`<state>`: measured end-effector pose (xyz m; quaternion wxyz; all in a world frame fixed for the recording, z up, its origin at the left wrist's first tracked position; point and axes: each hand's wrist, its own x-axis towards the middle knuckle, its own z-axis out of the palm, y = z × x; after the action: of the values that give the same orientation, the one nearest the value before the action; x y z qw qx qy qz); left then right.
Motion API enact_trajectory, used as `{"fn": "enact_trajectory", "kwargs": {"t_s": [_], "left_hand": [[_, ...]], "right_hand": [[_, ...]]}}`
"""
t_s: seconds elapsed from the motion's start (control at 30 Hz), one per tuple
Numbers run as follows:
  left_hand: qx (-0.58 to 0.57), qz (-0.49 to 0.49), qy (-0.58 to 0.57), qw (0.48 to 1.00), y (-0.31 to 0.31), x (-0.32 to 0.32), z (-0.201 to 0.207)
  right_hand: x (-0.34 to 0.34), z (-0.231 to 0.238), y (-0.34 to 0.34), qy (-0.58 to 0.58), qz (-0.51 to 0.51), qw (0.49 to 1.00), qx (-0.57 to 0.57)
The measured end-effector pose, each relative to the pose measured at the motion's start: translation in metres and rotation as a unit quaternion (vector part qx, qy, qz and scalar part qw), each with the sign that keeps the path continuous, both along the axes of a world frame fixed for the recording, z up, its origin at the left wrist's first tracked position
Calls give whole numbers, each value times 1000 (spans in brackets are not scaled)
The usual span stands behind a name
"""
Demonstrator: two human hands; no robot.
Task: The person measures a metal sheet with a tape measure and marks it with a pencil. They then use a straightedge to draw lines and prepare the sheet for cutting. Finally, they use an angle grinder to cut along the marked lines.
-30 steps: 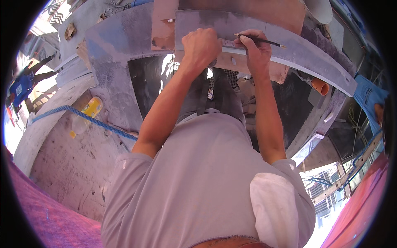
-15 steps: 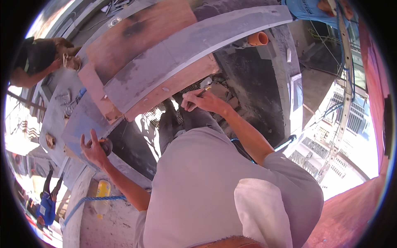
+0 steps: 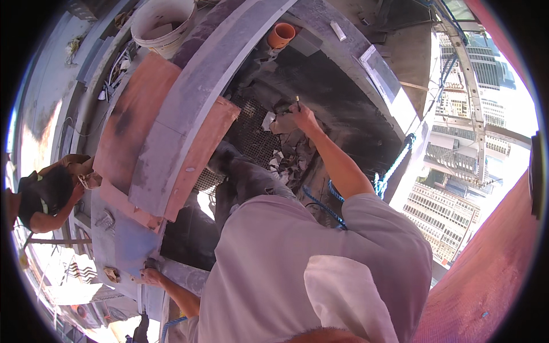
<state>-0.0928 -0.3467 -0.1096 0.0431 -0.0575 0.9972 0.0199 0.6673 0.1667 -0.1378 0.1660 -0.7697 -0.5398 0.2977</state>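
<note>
My right hand (image 3: 304, 119) is stretched forward over the dark recess, closed on a small tool with a thin dark handle and a pale tip (image 3: 297, 100). Below it lie broken pieces of rubble (image 3: 280, 164) and a dark mesh sheet (image 3: 251, 120). At the lower left, my left hand (image 3: 152, 276) is at the edge of a grey slab (image 3: 134, 243), its fingers around a dark round object (image 3: 152, 263) whose kind I cannot make out. My body leans over the recess, legs standing down inside it.
A long curved grey panel (image 3: 189, 97) and reddish boards (image 3: 134, 114) lie on the left. An orange pipe (image 3: 281, 35) sticks up at the back. A white bucket (image 3: 163, 26) stands far left. A blue rope (image 3: 394, 166) is tied at right. Another person (image 3: 48, 197) works at left.
My view has turned rightward. My right hand has moved forward, out over the rubble. My left hand, fingers spread before, is now lower at the slab's edge.
</note>
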Motion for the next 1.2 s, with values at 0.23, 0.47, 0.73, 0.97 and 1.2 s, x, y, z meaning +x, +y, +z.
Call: {"fn": "enact_trajectory", "kwargs": {"t_s": [0.23, 0.47, 0.73, 0.97, 1.2], "left_hand": [[-137, -261, 84, 952, -57, 4, 77], [17, 17, 99, 995, -31, 24, 110], [61, -89, 152, 983, 51, 20, 139], [147, -145, 147, 967, 84, 27, 101], [253, -183, 182, 932, 117, 125, 139]], "right_hand": [[256, 18, 174, -363, -162, 899, 182], [376, -22, 305, -440, -128, 888, 31], [375, -8, 311, -331, -129, 931, -85], [359, 86, 277, -247, -211, 945, 35], [137, 291, 197, -7, -127, 955, 267]]}}
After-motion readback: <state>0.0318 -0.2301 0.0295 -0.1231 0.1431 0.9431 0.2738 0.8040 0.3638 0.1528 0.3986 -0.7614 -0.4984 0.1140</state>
